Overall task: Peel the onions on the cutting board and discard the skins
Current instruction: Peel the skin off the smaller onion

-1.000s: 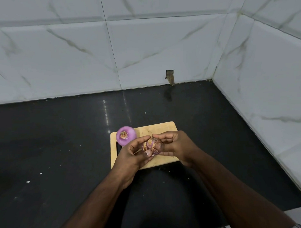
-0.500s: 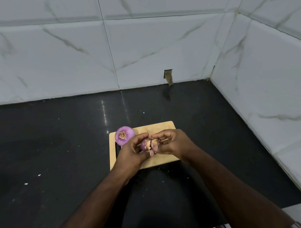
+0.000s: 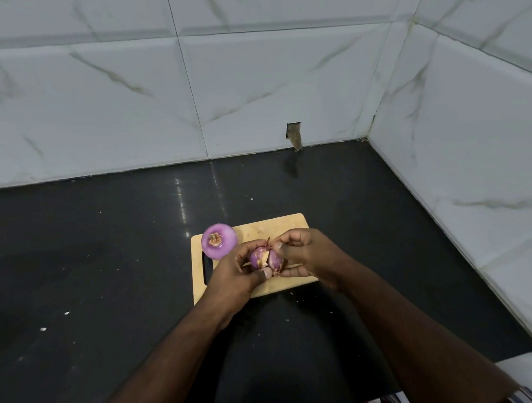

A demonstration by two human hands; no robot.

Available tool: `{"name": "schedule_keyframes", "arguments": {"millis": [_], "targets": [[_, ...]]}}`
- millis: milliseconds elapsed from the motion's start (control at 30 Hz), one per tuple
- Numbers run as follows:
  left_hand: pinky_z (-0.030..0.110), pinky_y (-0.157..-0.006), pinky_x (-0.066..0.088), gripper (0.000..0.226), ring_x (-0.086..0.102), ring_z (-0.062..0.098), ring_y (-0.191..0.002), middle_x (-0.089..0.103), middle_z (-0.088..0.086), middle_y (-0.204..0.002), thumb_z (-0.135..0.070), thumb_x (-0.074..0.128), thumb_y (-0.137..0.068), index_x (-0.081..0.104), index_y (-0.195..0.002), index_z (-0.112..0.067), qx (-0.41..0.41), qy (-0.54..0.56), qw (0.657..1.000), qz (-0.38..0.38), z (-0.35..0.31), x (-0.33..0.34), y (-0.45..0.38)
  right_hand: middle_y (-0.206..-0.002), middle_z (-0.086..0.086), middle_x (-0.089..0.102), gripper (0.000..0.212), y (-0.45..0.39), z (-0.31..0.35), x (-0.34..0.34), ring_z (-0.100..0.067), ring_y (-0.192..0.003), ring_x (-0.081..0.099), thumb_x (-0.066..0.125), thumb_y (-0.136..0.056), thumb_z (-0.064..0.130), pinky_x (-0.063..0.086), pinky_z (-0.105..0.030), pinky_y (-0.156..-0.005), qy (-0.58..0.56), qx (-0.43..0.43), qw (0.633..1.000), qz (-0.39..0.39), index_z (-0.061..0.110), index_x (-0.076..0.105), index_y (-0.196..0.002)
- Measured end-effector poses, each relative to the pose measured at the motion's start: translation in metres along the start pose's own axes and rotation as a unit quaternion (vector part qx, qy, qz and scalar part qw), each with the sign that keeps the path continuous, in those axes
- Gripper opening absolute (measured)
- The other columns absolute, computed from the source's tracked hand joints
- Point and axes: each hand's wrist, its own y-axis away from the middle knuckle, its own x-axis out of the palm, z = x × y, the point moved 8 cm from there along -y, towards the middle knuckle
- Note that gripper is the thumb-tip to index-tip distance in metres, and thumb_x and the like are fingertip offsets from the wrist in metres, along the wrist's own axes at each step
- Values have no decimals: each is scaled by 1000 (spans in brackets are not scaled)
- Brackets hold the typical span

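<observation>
Small onion (image 3: 264,258), purple w/ pale root end facing camera, held up between both hands just above cutting board (image 3: 271,228), near its front-middle. Brown skin (image 3: 277,268) partly off, loose flaps at top & lower right of the bulb. Left hand (image 3: 235,273) curled round onion's left side, thumb tip pressing at bottom, fingers wrapped over top-left. Right hand (image 3: 305,254) just right of onion, touching it; thumb & forefinger pinching skin flap at top edge, lower fingers curled under bulb's right side.

Second onion (image 3: 219,241), bigger, already peeled & glossy purple, root end up, sitting at board's back-left corner, overhanging edge a bit; just beside left hand's knuckles, can't tell if touching. Board light wood, w/ dark handle slot on left edge, lying on black worktop (image 3: 109,252) near centre. Small pale specks scattered on worktop, left & front of board. White marbled wall tiles (image 3: 284,80) behind & at right, meeting in a corner; small rough notch (image 3: 294,134) in back tile at worktop level.
</observation>
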Motion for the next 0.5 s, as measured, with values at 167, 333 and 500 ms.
{"name": "schedule_keyframes", "arguments": {"millis": [167,333,500], "targets": [[30,-91,59,52,70,21,-111,72,7,-119,18,70,-81,67,-121,-16,-2,13,1000,22,-2,3,-2,-99,-24,73,21,-1,-2,-3,-30,-83,74,73,-86,3,63,-42,-75,-31,30,999,-11,-6,68,-105],[31,-88,58,53,70,24,-111,73,8,-119,18,70,-80,70,-118,-18,-5,13,999,40,5,1,-1,-93,-26,72,21,1,-5,-2,-33,-79,73,69,-89,2,63,-43,-68,-53,59,997,-27,-11,65,-104],[33,-89,58,55,71,24,-111,72,9,-121,21,67,-80,68,-122,-15,-6,54,997,55,5,3,0,-90,-20,71,10,-1,-4,-6,-32,-78,75,61,-96,4,63,-42,-63,-15,35,997,-62,-4,64,-99]]}}
